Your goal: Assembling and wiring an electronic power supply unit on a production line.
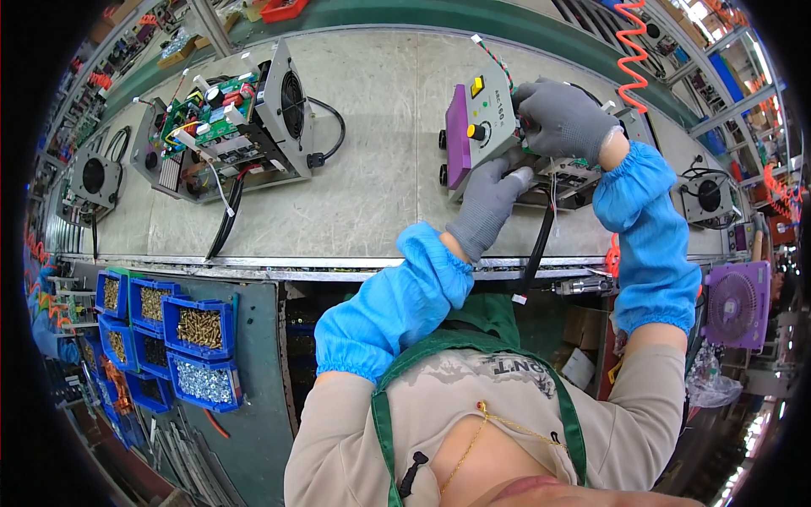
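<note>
A welder-like machine [498,127] with a grey-and-purple front panel stands on the bench before me, its inside uncovered. The panel bears a yellow switch and a yellow knob [476,132]. My left hand [488,207], in a grey glove, grips the panel's near lower edge. Behind the panel's upper part, my gloved right hand [562,118] reaches into the machine with its fingers curled; whatever they hold is hidden. A twisted wire [492,52] with a white plug rises past the panel's top. A black cable [537,253] hangs over the bench's near edge.
Another open machine [228,127] with a circuit board and fan stands left on the bench [372,169]. Further units [91,179] sit at both ends. Blue bins [199,326] of screws stand lower left. An orange coiled hose [632,59] hangs near my right hand; a purple fan [737,304] stands right.
</note>
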